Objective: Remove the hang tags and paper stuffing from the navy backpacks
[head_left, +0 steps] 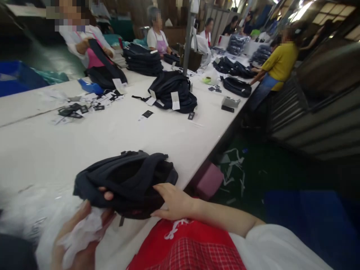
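A dark navy backpack (123,176) lies on its side at the near edge of the white table, its straps facing up. At its left end, my left hand (97,215) is closed on the fabric, with fingertips showing over the edge. Crumpled white paper or thin plastic (81,234) is bunched against that palm and wrist. My right hand (171,202) grips the backpack's near right side, thumb below and fingers on top. A short dark tab (121,221) hangs from the bag's lower edge.
Clear plastic bags (33,213) lie at left. Farther along the white table (42,142) are tagged backpacks (174,92), loose tags (75,108), a stapler-like item (230,103) and a metal post (188,45). Several co-workers stand around. A pink stool (208,180) stands below the right edge.
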`<state>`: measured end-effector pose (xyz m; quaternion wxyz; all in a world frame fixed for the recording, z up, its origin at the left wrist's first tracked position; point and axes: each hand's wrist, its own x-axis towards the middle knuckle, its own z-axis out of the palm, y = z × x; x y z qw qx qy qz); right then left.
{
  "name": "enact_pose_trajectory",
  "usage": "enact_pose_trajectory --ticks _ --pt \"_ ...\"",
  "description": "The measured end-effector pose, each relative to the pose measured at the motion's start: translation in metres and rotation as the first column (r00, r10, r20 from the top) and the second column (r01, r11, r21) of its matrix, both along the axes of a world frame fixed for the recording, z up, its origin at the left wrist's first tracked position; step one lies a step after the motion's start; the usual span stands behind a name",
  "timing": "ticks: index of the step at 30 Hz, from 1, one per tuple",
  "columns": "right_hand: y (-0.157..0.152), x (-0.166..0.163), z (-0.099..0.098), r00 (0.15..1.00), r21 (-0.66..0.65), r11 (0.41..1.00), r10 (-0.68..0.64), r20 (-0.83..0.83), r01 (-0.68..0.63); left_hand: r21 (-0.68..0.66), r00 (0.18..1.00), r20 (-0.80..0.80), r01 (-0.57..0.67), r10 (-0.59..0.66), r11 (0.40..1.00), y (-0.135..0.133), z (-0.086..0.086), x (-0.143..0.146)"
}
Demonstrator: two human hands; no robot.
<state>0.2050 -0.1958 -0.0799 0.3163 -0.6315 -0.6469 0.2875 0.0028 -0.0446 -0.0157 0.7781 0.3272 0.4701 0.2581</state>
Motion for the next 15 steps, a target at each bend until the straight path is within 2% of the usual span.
enact_pose_trajectory --ticks 3,6,10,15 --pt "-0.025 0.011 -0.005 0.998 -0.064 0.996 -0.061 -0.014 0.060 0.102 0.998 0.060 0.017 -0.023 0.995 0.009 0.006 0.017" --pt "-0.043 0.025 -0.003 0.990 -0.083 0.987 -0.141 -0.029 0.138 0.131 0.986 0.161 0.011 -0.032 0.991 0.014 0.013 0.038" --pt "-0.061 0.048 -0.005 0.985 -0.138 0.979 -0.161 -0.063 0.151 0.113 0.964 0.254 -0.109 0.077 0.988 0.016 0.016 0.059" --pt "-0.075 0.081 -0.024 0.977 -0.190 0.972 -0.165 -0.133 0.138 0.114 0.947 0.260 -0.224 0.189 0.968 0.018 0.015 0.066"
